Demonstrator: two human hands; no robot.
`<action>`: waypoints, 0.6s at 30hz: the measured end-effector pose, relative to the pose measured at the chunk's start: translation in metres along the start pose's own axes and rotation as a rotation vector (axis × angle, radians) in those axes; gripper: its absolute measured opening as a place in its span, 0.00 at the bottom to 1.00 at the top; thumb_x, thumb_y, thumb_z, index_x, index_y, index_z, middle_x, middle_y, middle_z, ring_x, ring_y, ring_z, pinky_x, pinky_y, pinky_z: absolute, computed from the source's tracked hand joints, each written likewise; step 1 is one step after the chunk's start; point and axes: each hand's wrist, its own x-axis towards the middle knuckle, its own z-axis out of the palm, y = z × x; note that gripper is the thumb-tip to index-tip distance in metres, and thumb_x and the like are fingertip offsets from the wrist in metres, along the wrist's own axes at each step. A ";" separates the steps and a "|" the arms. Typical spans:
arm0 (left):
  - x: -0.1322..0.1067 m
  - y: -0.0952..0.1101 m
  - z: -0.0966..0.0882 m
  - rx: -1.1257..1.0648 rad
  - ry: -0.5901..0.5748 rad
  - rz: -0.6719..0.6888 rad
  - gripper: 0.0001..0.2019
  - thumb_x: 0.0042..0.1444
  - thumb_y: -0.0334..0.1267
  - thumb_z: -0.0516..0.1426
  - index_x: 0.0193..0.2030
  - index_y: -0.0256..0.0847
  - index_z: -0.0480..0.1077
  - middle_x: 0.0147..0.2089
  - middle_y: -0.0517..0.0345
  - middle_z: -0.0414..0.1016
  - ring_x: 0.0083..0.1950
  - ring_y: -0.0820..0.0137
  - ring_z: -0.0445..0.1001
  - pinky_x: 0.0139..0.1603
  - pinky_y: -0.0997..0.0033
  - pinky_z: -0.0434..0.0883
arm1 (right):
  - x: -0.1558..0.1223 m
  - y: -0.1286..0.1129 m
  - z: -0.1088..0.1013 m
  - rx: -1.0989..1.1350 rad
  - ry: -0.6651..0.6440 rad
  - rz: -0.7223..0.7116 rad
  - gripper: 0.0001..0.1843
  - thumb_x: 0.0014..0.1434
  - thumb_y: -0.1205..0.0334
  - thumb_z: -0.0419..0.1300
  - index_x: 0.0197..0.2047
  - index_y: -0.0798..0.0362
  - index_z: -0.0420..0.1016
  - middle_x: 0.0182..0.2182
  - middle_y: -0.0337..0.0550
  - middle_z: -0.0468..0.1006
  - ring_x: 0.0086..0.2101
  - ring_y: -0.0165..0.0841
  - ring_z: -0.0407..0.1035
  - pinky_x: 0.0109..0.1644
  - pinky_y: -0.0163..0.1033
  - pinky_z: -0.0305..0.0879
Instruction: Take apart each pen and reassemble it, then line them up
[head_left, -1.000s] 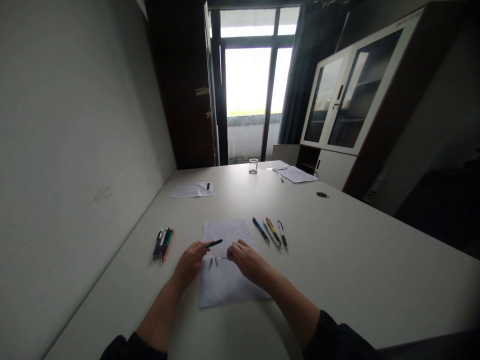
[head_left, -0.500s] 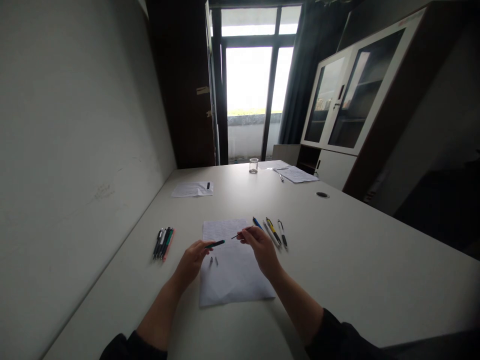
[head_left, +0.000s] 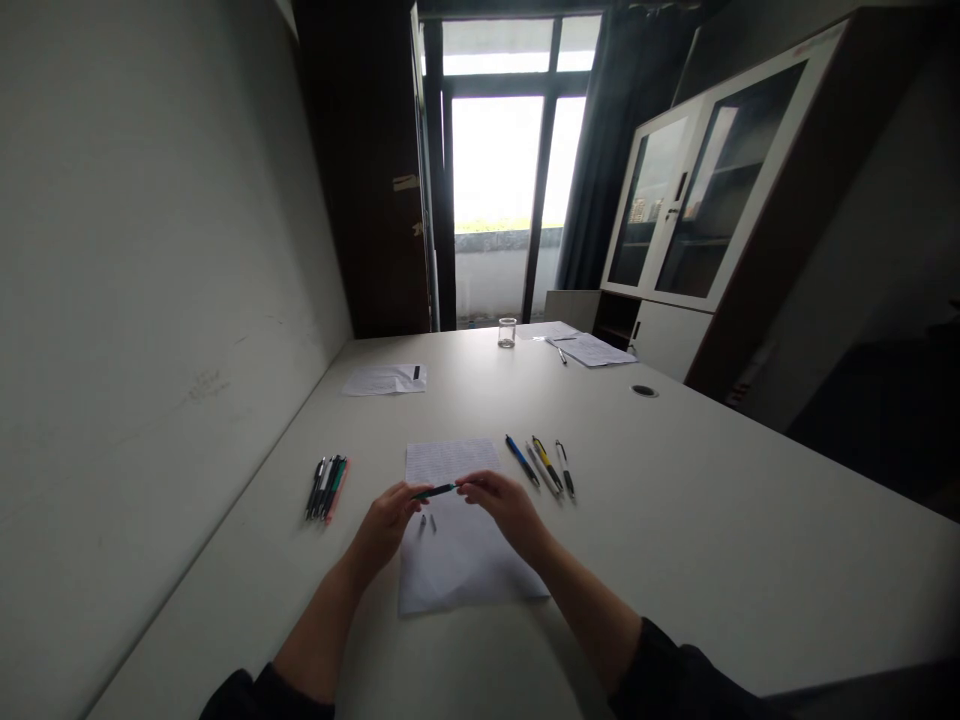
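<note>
My left hand is closed on a dark pen barrel with a teal end, held nearly level above the paper. At the barrel's right end, my right hand pinches a thin pen refill, which is mostly hidden by the fingers; its tip meets the barrel's opening, though how far inside it sits I cannot tell. Below the hands lies a sheet of lined paper. Two small pen parts, a tip piece and what looks like a spring, rest on it near my left hand.
Several pens lie in a bundle on the left. To the right of the paper are a blue pen, a yellow pen and others. Farther back stand a glass jar and papers. A cable hole is at the right.
My right hand has moved left and slightly down, bringing the refill from apart to the pen barrel's end. My left hand has barely moved. The blue pen now shows fully.
</note>
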 end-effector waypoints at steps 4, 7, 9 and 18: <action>-0.001 0.002 -0.001 0.000 0.008 0.003 0.14 0.65 0.36 0.50 0.54 0.42 0.72 0.44 0.50 0.76 0.44 0.68 0.75 0.45 0.66 0.74 | 0.001 0.005 -0.002 -0.103 0.004 -0.020 0.21 0.52 0.52 0.68 0.48 0.51 0.76 0.37 0.44 0.81 0.37 0.35 0.75 0.45 0.43 0.72; -0.001 0.002 -0.001 0.012 0.014 -0.011 0.14 0.65 0.35 0.50 0.53 0.42 0.72 0.43 0.50 0.76 0.44 0.68 0.75 0.45 0.66 0.74 | 0.003 0.006 -0.005 -0.108 0.069 -0.036 0.19 0.54 0.52 0.66 0.46 0.53 0.75 0.32 0.42 0.79 0.32 0.33 0.74 0.39 0.40 0.72; -0.001 0.001 -0.001 0.024 0.010 -0.008 0.14 0.65 0.35 0.51 0.53 0.42 0.73 0.44 0.50 0.76 0.44 0.68 0.75 0.46 0.66 0.74 | 0.003 0.007 -0.006 -0.106 0.084 -0.041 0.16 0.55 0.53 0.64 0.43 0.54 0.76 0.29 0.41 0.79 0.30 0.32 0.73 0.38 0.39 0.72; -0.002 0.000 0.000 0.085 -0.028 0.027 0.15 0.65 0.34 0.50 0.54 0.45 0.72 0.44 0.51 0.75 0.45 0.68 0.75 0.47 0.67 0.73 | -0.001 0.005 0.000 -0.275 0.039 -0.096 0.12 0.57 0.53 0.62 0.32 0.52 0.79 0.26 0.41 0.78 0.28 0.32 0.72 0.35 0.37 0.70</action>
